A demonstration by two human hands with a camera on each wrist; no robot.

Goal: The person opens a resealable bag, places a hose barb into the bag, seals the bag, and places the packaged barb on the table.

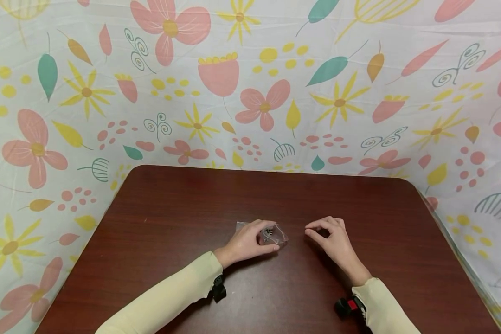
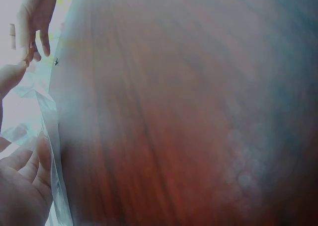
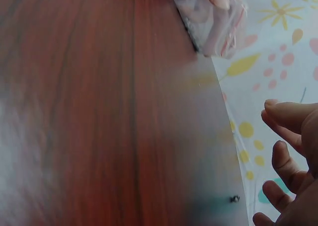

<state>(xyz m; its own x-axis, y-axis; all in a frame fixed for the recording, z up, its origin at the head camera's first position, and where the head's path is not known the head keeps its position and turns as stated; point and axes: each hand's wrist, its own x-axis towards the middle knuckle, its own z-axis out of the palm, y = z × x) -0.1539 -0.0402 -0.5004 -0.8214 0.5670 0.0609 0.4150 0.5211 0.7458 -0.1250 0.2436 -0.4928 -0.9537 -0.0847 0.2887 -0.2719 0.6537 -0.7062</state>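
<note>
My left hand (image 1: 247, 242) holds a clear plastic bag (image 1: 280, 235) with its thumb and fingers spread round it. Several small dark metal pieces (image 1: 269, 231), perhaps screws, lie inside the bag. To the right, my right hand (image 1: 333, 239) hovers with thumb and index fingertips close together. Whether a tiny thing sits between them cannot be made out. In the right wrist view the other fingers (image 3: 280, 161) are loosely bent. A small metal screw (image 3: 235, 199) is on the table near that hand; the left wrist view also shows a small dark piece (image 2: 56, 62).
Both hands are over a dark reddish-brown wooden table (image 1: 183, 199) with rounded far corners. Behind it and along its sides hangs a white cloth (image 1: 150, 106) printed with flowers and leaves. Black wrist straps (image 1: 218, 288) sit at the cuffs of the pale yellow sleeves.
</note>
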